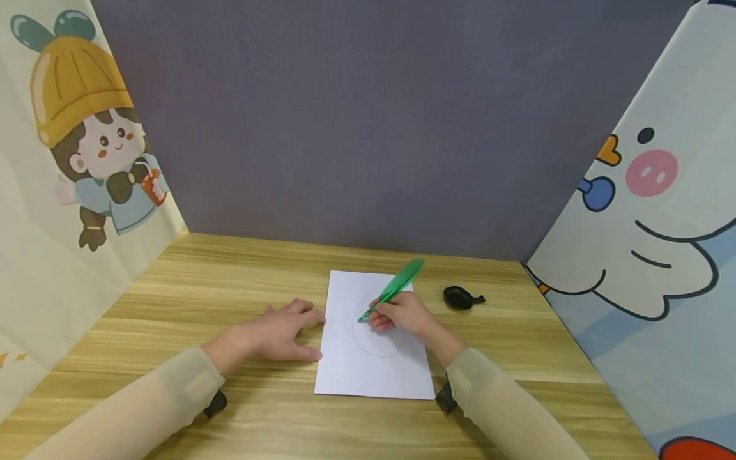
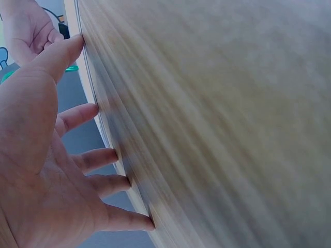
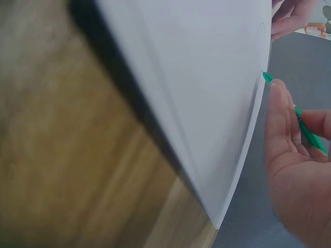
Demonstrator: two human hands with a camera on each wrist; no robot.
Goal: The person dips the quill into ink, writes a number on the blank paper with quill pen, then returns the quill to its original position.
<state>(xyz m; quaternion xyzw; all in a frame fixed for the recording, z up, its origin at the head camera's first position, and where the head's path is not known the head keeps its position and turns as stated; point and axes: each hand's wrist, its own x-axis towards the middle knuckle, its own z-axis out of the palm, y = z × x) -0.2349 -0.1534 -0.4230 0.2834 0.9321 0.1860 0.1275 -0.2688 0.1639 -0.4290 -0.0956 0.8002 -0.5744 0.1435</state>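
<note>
While left hand (image 1: 282, 332) lies flat, right hand (image 1: 402, 316) pinches green feather-shaped pen (image 1: 397, 287) on paper (image 1: 356, 370)

My head camera looks forward and down on the wooden table (image 1: 172, 300) from above; the white sheet (image 1: 374, 358) sits at 6 o'clock. My left wrist camera lies very close to the tabletop, facing across the left hand (image 2: 46, 170). My right wrist camera is equally near, skimming the sheet beside the right hand (image 3: 300, 170). All three share the sheet's edge.
</note>
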